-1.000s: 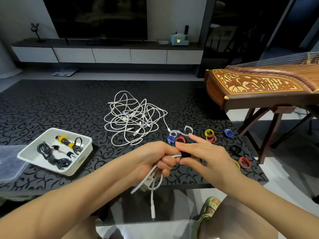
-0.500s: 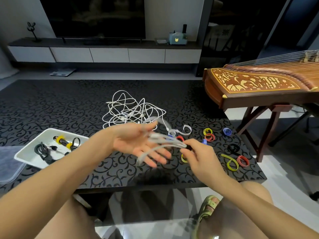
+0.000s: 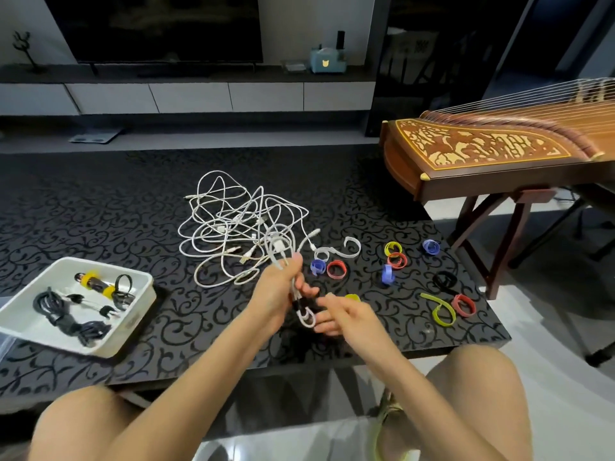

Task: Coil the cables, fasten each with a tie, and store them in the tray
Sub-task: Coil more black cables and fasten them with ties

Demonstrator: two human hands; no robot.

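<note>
Head view: A seated person works over the near edge of a black, scroll-patterned bench [image 3: 100,211], bare knees showing below it.
Left grip: The left grip [image 3: 278,294] is wrapped around a coiled white cable [image 3: 279,251], holding the bundle upright above the near edge, a little right of centre.
Coiled white cable: Its loops stick out above the fist and below it. A black tie [image 3: 297,302] sits round the middle, just under the fingers.
Right grip: The right grip [image 3: 349,316] sits just beside the bundle's lower loop, fingertips close to the black tie. Motion blur leaves it unclear whether it pinches anything.
Loose cables: A heap of tangled white cables [image 3: 233,234] lies at the centre of the bench, behind both grips.
Tray: A white tray [image 3: 143,314] stands at the near left edge. It holds coiled black cables [image 3: 66,319], and one bundle there is bound with yellow ties [image 3: 88,280].
Spare ties: Curled ties lie scattered toward the right edge: a white tie [image 3: 336,249], a blue tie [image 3: 317,266] touching a red tie [image 3: 336,269], a yellow tie [image 3: 393,248], a second black tie [image 3: 444,281] and a yellow-green tie [image 3: 441,311] near the near right corner.
Beyond the bench: A carved wooden zither [image 3: 499,151] rests on a stand past the right edge.
</note>
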